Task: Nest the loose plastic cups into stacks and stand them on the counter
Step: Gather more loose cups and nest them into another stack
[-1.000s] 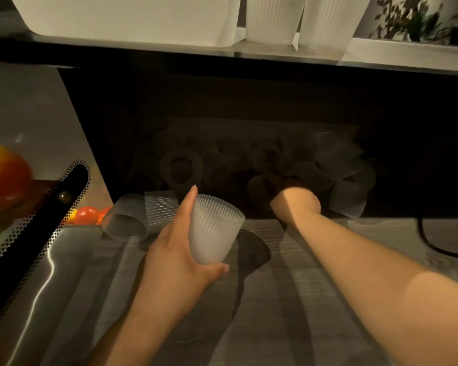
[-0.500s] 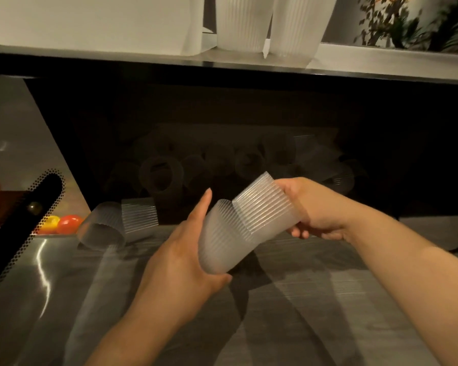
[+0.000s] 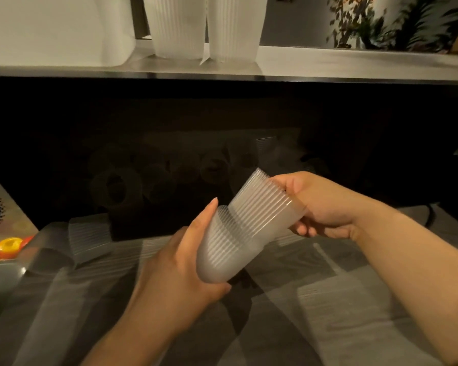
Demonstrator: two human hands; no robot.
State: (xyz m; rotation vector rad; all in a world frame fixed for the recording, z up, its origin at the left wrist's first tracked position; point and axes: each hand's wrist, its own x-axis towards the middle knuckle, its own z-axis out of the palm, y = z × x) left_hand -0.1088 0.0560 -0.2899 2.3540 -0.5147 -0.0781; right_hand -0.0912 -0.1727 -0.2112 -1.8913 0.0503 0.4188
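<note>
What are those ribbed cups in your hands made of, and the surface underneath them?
Cups: probably thin plastic, frosted and translucent, with fine ribs down the walls; light shows through where the two overlap. Surface: grey with a faint streaked grain, matte; it could be laminate or wood, the dim light leaves that open.

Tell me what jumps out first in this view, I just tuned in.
Dead centre, the left hand grips a ribbed plastic cup while the right hand feeds a second cup into its mouth. Behind them, more loose cups lie in a dim recess, and two tall cup stacks stand on the bright counter above.
</note>
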